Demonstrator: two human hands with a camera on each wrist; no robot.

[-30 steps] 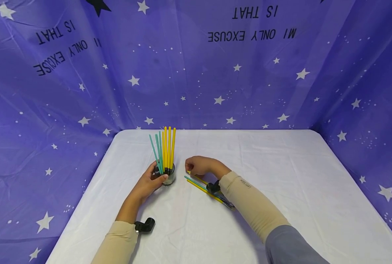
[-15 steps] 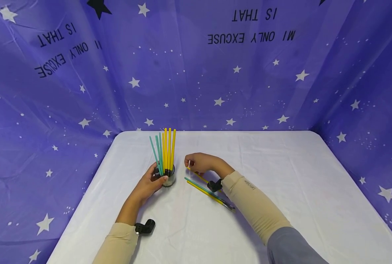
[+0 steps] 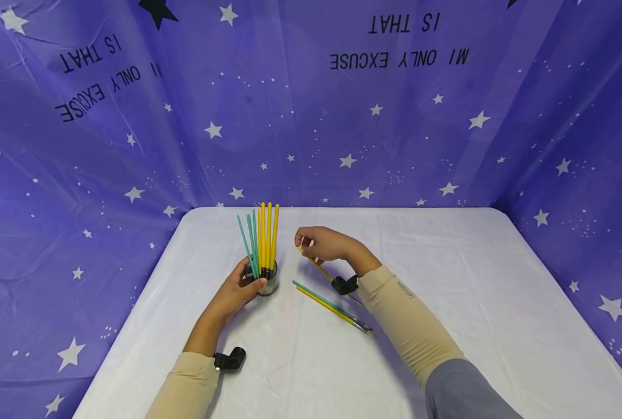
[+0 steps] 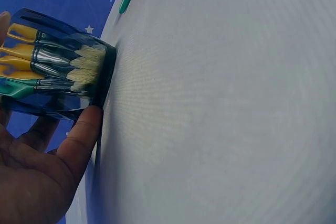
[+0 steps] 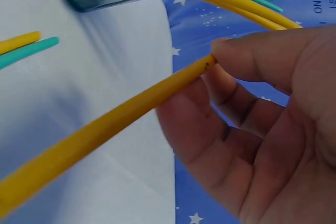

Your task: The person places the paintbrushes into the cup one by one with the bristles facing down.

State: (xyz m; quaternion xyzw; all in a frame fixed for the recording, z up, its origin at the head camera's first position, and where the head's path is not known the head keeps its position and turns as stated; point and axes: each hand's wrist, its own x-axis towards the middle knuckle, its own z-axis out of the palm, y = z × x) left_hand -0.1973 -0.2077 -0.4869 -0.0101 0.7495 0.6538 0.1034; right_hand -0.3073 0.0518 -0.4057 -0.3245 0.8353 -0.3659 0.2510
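A clear glass (image 3: 272,284) stands on the table at the left of the middle, holding several yellow-handled and teal-handled paintbrushes (image 3: 266,238) with bristles down, as the left wrist view shows. My left hand (image 3: 234,295) is wrapped around the glass from its left side, thumb in front. To the right, my right hand (image 3: 323,243) pinches the handle end of a yellow paintbrush (image 5: 115,114) between thumb and fingers. That brush slants down toward the wrist, its lower part partly hidden behind the wrist camera. Below it, a teal paintbrush (image 3: 316,297) and a yellow paintbrush (image 3: 323,304) lie side by side.
A white cloth covers the table (image 3: 447,262). Purple curtains (image 3: 311,116) with stars and lettering hang behind it and along both sides. Each wrist wears a black camera (image 3: 231,358).
My right hand has risen away from the table and lifted the yellow paintbrush's handle end off the two lying brushes. The left hand and glass have stayed put.
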